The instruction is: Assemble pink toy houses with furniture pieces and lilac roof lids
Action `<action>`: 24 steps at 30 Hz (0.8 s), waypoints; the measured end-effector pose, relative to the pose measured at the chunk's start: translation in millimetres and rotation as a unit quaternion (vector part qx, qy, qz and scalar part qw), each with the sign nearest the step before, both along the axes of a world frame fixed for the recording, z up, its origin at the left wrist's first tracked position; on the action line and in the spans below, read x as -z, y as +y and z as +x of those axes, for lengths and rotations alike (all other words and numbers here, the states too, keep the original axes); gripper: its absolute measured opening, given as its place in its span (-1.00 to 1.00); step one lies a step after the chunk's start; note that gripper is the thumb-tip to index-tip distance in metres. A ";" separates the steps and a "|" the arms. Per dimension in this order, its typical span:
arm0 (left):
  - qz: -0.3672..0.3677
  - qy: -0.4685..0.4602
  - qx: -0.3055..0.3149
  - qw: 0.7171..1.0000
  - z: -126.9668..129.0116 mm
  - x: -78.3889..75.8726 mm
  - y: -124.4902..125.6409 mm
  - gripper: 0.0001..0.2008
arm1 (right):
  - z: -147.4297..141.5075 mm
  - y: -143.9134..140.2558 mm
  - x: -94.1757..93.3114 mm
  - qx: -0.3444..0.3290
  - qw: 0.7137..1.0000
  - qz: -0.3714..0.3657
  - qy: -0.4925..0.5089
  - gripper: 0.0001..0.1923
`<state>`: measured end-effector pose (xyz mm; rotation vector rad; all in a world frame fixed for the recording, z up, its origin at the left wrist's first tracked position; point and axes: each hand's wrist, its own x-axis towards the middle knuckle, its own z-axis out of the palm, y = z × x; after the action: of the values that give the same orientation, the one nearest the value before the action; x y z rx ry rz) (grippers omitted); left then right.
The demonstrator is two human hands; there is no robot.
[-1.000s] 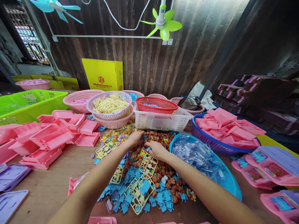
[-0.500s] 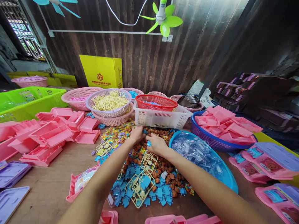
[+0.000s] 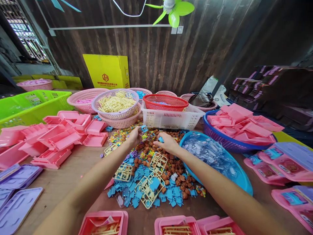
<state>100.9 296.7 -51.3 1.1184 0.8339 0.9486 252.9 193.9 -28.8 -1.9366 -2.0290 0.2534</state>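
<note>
My left hand (image 3: 134, 137) is over the far side of a heap of small toy parts, its fingers closed on a small blue plastic piece (image 3: 144, 129). Just to the right, my right hand (image 3: 169, 143) pinches another small blue plastic piece (image 3: 160, 139) between thumb and fingers. Beneath both hands lie brown figure-like pieces (image 3: 174, 163), with yellow and purple bits around them. Closer to me are many flat blue parts (image 3: 134, 189) and cream plastic part frames (image 3: 149, 192). My fingers partly cover both held pieces.
Pink trays (image 3: 61, 137) are piled at left beside purple lids (image 3: 22, 202). A blue basin (image 3: 244, 182) of clear plastic parts and a blue basket (image 3: 220, 140) stand right. Behind the heap are a white crate (image 3: 171, 119) and a lavender basket (image 3: 122, 114). Filled pink trays (image 3: 124, 218) sit in front.
My left hand has moved left and slightly up, away from my right hand, and a blue piece now shows at its fingertips. My right hand has risen slightly. The whole view has shifted.
</note>
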 end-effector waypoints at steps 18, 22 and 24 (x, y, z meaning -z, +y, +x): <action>0.205 0.302 0.311 0.878 -34.6 -30.5 -96.6 -0.95 | 3.8 -67.3 -28.2 -0.144 0.973 -0.177 -0.030 -0.76; 0.373 0.451 0.340 0.736 -30.4 -16.5 -127.3 -0.83 | -10.1 -84.9 -23.6 -0.144 0.967 -0.201 -0.052 -0.60; 0.384 0.475 0.298 0.734 -25.8 -11.6 -121.9 -0.72 | -9.2 -80.2 -25.7 -0.133 0.968 -0.196 -0.078 -0.55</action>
<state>75.2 174.8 -39.8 2.5292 0.7581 0.0462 243.7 113.6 -3.2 -1.9445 -2.5007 0.6268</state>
